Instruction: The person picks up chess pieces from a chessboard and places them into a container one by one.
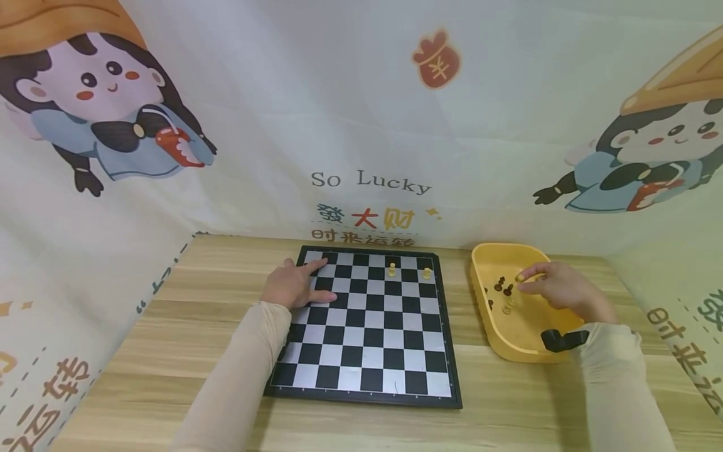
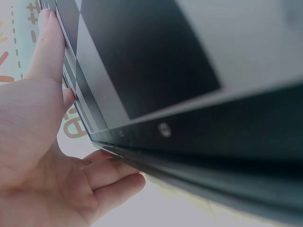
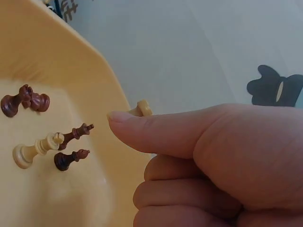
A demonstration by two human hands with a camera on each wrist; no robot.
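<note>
My left hand [image 1: 290, 285] rests at the left edge of the chessboard [image 1: 361, 323], index finger and thumb spread over its squares. In the left wrist view, other fingers [image 2: 116, 175] lie against the board's dark rim. Two cream chess pieces stand near the far right of the board, one [image 1: 392, 270] left of the other [image 1: 427, 274]. Over the yellow bin [image 1: 480, 323], my right hand [image 1: 556, 289] pinches a small cream chess piece [image 3: 143, 108] between thumb and forefinger; its head is hidden by the thumb.
Inside the bin lie several dark chess pieces, one a dark piece [image 3: 68, 160] beside a cream piece [image 3: 38, 150]. The wooden table [image 1: 186, 326] extends left of the board. A printed cloth [image 1: 271, 125] hangs behind and at both sides.
</note>
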